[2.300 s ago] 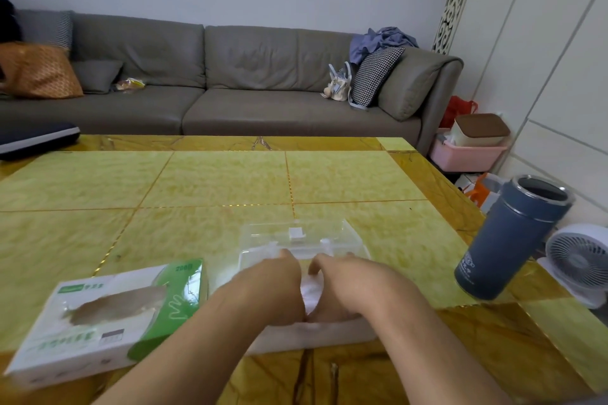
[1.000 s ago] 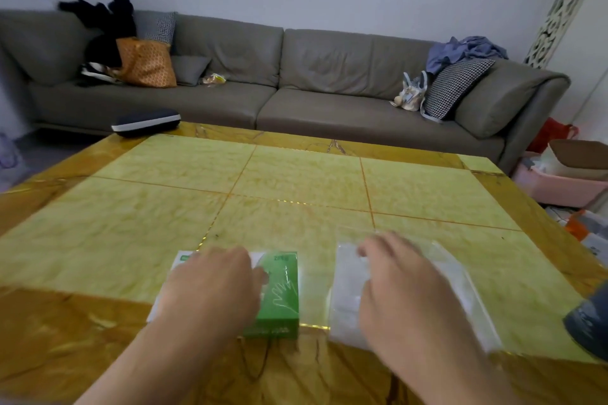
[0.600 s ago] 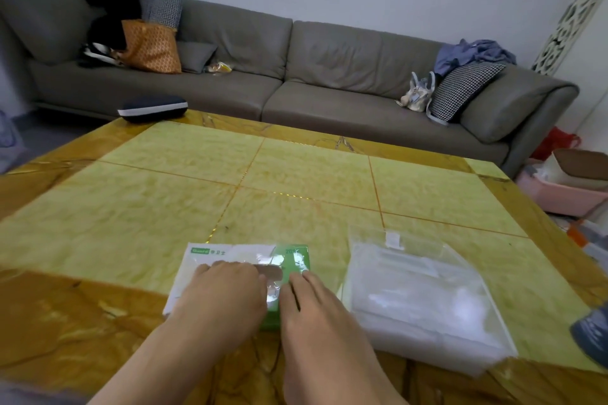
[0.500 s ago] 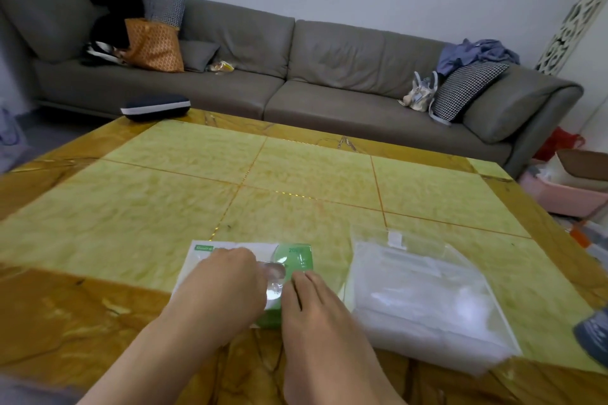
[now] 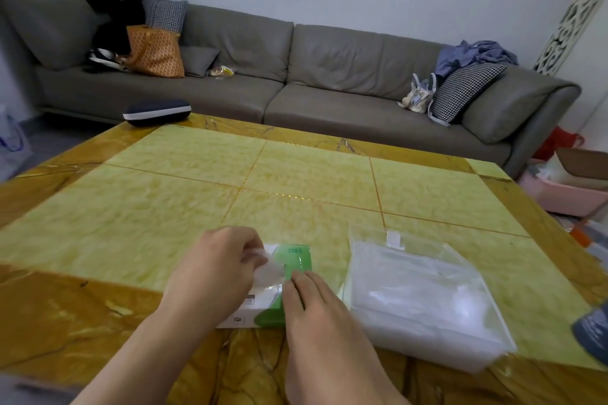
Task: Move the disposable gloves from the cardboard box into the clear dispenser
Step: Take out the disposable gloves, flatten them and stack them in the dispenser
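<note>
pulling a glove from the box

my left grip (image 5: 218,265) pinches a clear glove (image 5: 268,268) above the box (image 5: 289,268); my right grip (image 5: 316,309), fingers flat, presses the box's near end. dispenser (image 5: 424,302) just right of it.

we see a yellow-green marbled table (image 5: 184,207) with amber-brown veined borders and thin gold seams. at six o'clock sits our white and green cardboard box (image 5: 292,260), with translucent whitish gloves (image 5: 268,270) at its opening. at four o'clock, the clear dispenser (image 5: 424,299) shows milky white. at twelve, a grey-brown sofa (image 5: 329,76) carries an orange patterned bag (image 5: 154,51) and a black-and-white houndstooth cushion (image 5: 464,89).
</note>
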Demonstrator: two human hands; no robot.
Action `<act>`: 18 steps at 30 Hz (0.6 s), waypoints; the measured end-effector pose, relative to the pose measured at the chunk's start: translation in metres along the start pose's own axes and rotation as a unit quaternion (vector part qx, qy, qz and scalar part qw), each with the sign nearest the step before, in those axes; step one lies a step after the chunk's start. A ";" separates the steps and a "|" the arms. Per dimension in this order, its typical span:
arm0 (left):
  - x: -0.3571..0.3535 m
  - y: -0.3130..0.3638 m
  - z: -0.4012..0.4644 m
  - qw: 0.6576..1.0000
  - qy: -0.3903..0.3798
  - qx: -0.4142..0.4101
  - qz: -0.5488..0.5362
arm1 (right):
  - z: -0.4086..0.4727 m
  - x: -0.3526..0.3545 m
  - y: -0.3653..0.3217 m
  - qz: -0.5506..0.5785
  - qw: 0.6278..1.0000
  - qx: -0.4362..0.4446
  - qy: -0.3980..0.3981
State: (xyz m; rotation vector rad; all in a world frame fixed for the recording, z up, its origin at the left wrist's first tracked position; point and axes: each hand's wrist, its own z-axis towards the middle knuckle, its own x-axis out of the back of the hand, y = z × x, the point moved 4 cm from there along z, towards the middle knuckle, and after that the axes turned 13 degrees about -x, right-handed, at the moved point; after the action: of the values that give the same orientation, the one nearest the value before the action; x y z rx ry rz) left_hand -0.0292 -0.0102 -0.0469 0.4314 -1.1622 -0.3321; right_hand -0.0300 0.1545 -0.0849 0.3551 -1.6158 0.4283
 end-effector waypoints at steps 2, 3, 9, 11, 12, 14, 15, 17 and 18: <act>0.005 0.002 0.002 1.000 0.023 0.006 -0.018 | -0.004 0.008 -0.001 0.004 1.000 0.017 0.001; 0.007 0.001 0.003 0.999 0.034 0.009 -0.022 | -0.005 0.010 -0.001 0.022 1.000 0.023 0.002; 0.010 -0.005 0.003 0.998 0.051 0.018 -0.032 | -0.003 0.009 0.000 0.041 0.999 0.032 0.015; 0.002 -0.002 0.002 0.999 -0.025 -0.001 -0.026 | -0.002 0.007 -0.001 0.033 0.999 0.031 0.005; -0.003 -0.001 0.000 0.998 -0.056 -0.007 -0.018 | -0.001 0.006 -0.002 0.030 0.999 0.031 -0.004; -0.011 0.000 -0.001 0.996 -0.081 -0.021 0.021 | -0.001 0.009 -0.004 0.030 0.999 0.029 -0.010; -0.014 -0.001 0.000 0.996 -0.072 -0.026 0.050 | -0.002 0.012 -0.005 0.031 0.999 0.029 -0.005; -0.016 -0.007 0.004 0.991 -0.072 -0.012 0.112 | -0.003 0.014 -0.005 0.032 0.999 0.031 -0.006; -0.016 -0.011 0.006 0.988 -0.077 -0.001 0.132 | -0.003 0.014 -0.004 0.033 0.999 0.031 -0.007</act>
State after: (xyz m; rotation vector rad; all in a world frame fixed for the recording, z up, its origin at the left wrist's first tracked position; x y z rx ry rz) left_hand -0.0404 -0.0131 -0.0630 0.2482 -1.3537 -0.1364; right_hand -0.0262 0.1530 -0.0707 0.3538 -1.6343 0.5289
